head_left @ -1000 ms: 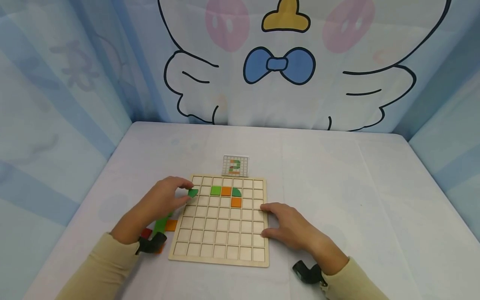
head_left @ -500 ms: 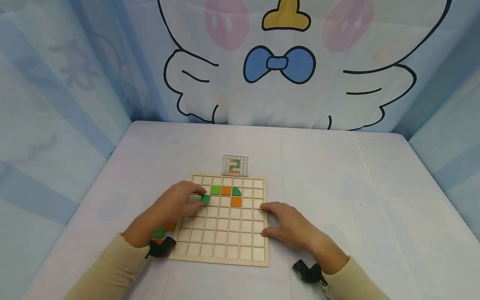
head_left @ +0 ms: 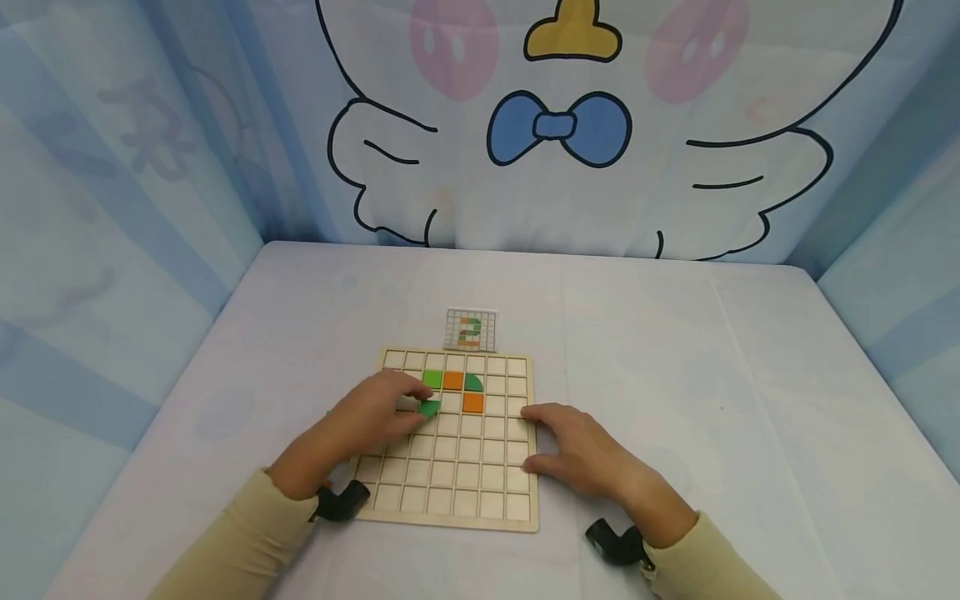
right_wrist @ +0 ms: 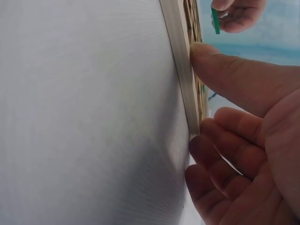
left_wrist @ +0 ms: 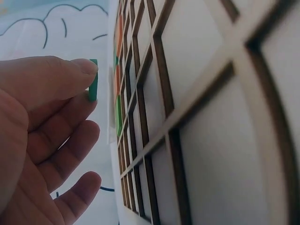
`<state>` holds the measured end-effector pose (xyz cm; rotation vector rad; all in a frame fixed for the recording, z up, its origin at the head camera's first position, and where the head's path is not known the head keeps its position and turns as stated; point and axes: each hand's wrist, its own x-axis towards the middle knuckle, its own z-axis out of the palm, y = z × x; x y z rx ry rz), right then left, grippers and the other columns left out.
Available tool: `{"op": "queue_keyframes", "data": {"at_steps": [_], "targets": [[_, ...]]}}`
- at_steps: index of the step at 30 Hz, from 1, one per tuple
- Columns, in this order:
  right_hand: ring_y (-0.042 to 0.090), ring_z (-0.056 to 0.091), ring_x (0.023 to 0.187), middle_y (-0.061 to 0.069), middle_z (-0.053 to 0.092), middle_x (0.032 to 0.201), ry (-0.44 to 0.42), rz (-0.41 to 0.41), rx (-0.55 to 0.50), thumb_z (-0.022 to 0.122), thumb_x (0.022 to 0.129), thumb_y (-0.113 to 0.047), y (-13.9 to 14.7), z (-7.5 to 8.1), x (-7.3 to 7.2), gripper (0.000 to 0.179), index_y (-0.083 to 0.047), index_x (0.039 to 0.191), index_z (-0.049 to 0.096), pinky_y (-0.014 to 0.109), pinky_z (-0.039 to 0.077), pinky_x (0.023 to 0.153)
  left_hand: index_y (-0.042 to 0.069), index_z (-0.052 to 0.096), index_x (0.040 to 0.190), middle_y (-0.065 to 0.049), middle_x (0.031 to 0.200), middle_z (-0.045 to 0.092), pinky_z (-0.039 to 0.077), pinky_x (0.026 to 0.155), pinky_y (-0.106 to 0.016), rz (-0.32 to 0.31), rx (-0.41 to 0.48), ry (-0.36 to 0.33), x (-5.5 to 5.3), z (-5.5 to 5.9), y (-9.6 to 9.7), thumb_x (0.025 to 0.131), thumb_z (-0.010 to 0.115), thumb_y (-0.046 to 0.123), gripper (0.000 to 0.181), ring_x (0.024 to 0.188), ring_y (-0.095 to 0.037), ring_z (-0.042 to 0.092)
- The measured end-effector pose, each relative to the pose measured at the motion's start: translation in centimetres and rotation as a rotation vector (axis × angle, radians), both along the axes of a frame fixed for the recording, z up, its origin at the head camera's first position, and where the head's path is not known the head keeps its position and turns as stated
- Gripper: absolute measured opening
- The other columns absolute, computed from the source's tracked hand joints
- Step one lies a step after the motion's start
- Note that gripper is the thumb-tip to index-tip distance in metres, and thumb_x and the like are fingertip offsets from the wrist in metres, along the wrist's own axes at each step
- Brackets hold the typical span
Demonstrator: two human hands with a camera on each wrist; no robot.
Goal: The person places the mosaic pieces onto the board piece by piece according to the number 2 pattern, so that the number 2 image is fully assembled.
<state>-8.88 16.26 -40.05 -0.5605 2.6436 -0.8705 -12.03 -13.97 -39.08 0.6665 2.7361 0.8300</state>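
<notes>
While the left hand (head_left: 382, 408) is pinching a green flat piece with a rounded edge (head_left: 428, 408) between thumb and finger, the right hand (head_left: 577, 446) is resting with thumb and fingers wide apart on the right edge of the pale wooden grid board (head_left: 450, 524), probably steadying it. The piece is hovering above the board's left part, not touching, roughly parallel to it; can't tell the exact cell. Step in hand is looking like placing; next move is probably calling for lining up with a cell and lowering. A light-green square (head_left: 432, 379), two orange squares (head_left: 453, 381) and a dark-green quarter-round piece (head_left: 473, 383) are sitting in cells nearby. A small patterned card (head_left: 470, 330) is lying just beyond the far edge. Left hand and forearm are blocking some left-side cells.
</notes>
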Motion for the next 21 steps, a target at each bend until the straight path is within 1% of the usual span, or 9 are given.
{"op": "queue_keyframes", "data": {"at_steps": [7,14,21], "targets": [[0.034,0.046,0.134,0.012,0.055,0.140,0.004,0.000,0.001,0.080,0.086,-0.021,0.0,0.0,0.0,0.060,-0.002,0.138,0.056,0.052,0.035,0.110,0.005,0.073,0.111,-0.005,0.111,0.069,0.051,0.091,-0.045,-0.032,0.004,0.020,0.0,-0.3,1.0,0.092,0.071,0.011,0.020,0.110,-0.028,0.060],[0.034,0.046,0.135,0.012,0.055,0.141,-0.001,0.004,-0.002,0.079,0.087,-0.021,0.1,0.0,0.0,0.060,-0.002,0.139,0.055,0.052,0.034,0.111,0.006,0.072,0.112,-0.002,0.110,0.068,0.050,0.094,-0.043,-0.008,0.001,-0.014,0.3,-0.5,2.3,0.092,0.073,0.012,0.022,0.112,-0.025,0.060],[0.034,0.046,0.135,0.012,0.055,0.141,-0.002,0.004,-0.004,0.080,0.087,-0.022,0.1,0.1,0.0,0.060,-0.003,0.139,0.056,0.052,0.035,0.110,0.008,0.073,0.111,-0.001,0.108,0.068,0.050,0.093,-0.042,-0.043,0.007,-0.008,0.5,-0.8,3.1,0.092,0.073,0.015,0.020,0.107,-0.022,0.061]]}}
